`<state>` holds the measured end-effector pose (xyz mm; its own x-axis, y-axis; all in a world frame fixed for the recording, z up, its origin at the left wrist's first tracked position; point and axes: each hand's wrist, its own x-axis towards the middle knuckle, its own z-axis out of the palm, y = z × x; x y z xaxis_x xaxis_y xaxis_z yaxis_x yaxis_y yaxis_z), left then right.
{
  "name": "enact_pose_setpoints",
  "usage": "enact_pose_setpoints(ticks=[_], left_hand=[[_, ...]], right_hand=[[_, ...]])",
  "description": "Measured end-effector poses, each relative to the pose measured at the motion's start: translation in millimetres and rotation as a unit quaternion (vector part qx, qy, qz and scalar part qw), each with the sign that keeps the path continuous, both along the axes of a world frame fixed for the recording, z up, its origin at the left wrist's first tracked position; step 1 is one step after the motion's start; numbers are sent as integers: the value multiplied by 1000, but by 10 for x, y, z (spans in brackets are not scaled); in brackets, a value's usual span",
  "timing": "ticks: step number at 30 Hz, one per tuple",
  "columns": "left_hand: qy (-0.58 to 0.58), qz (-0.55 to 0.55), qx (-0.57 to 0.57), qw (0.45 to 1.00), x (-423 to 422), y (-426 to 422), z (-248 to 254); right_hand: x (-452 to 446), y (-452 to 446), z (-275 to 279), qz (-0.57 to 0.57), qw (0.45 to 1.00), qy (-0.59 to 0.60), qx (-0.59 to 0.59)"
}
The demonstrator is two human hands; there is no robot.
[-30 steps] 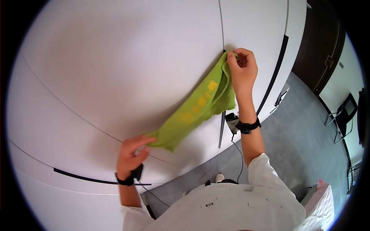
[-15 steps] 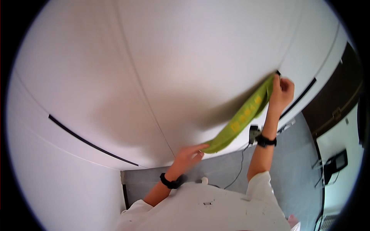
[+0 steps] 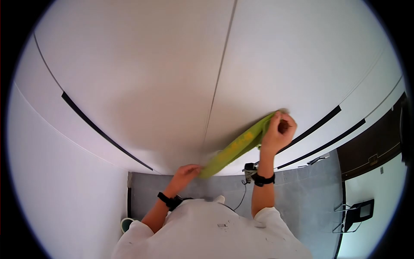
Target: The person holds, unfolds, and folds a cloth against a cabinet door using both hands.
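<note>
A green cloth [image 3: 233,150] with yellow markings is stretched at a slant between my two hands, in front of a white panelled front [image 3: 172,82]. My right hand [image 3: 279,134] pinches its upper right end, fingers curled. At its lower left end, my left hand [image 3: 186,176] has its fingertips closed on the cloth; that end is blurred. Both wrists wear black bands. Whether the cloth touches the white surface behind it I cannot tell.
Long black strips, a left one [image 3: 103,129] and a right one [image 3: 312,128], run along the white panels. A black chair [image 3: 359,215] stands on the grey floor [image 3: 297,198] at right. A round green-rimmed container [image 3: 126,224] is at lower left. A cable [image 3: 242,197] hangs near my right forearm.
The view has shifted to the right. In the picture, both hands and the cloth now appear further left, with my right hand lower. Both hands still hold the cloth.
</note>
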<state>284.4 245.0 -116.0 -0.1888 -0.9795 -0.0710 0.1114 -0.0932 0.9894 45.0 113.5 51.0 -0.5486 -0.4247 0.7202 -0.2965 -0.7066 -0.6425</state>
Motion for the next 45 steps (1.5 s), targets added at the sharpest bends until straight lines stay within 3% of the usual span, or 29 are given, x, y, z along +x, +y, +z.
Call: enact_pose_setpoints(ticks=[2,4,7,11,13,14,17,19,21,23,25,27,28,30,33,34,36,40,42,43,45], left_hand=[[-57,-16,-16,998,120,50,-133],[-211,16,-26,977,252,43,-186],[-214,35,-53,975,505,37,-660],[-212,50,39,975,898,190,-841],[-234,230,-13,945,1079,210,-1096],[-230,228,-17,946,1188,240,-1165],[-117,377,-18,919,1565,274,-1280],[-79,426,-17,901,1761,257,-964],[8,499,-85,862,1724,238,-188],[-107,512,-202,828,1832,193,326],[-312,521,-316,729,1961,119,765],[-380,511,-339,693,2004,83,1240],[-384,516,-342,685,2057,19,1409],[-490,519,-374,593,2113,-82,1637],[-552,516,-366,544,2415,-88,1806],[-564,515,-358,537,2573,22,1799],[-550,510,-362,553,2708,43,1667],[-461,553,-348,601,2660,128,1630],[-450,536,-385,602,2499,143,1600],[-465,515,-398,601,2399,128,1574],[-445,492,-391,638,2228,98,1340]], right_hand=[[270,66,-159,13,999,26,25],[556,167,-270,26,996,68,52],[892,294,-423,65,989,103,79],[1241,413,-765,78,974,186,103],[1312,421,-1012,70,971,206,101],[1340,428,-1183,77,965,224,117],[1433,487,-1562,99,946,273,144],[1613,601,-1528,114,938,292,146],[1704,644,-1438,143,937,296,122],[1758,689,-1427,170,942,262,122],[1873,759,-1266,232,942,218,111],[1981,801,-1063,287,936,188,86],[1985,788,-977,312,921,223,70],[1965,791,-715,344,893,289,25],[1939,794,-373,349,866,357,-31],[2006,918,-321,313,884,347,-24],[2033,928,-263,333,847,412,-51],[2042,912,-410,260,914,306,-57],[1913,827,-408,211,954,210,45],[1789,838,-385,191,961,195,42],[1682,836,-497,105,979,81,156]])
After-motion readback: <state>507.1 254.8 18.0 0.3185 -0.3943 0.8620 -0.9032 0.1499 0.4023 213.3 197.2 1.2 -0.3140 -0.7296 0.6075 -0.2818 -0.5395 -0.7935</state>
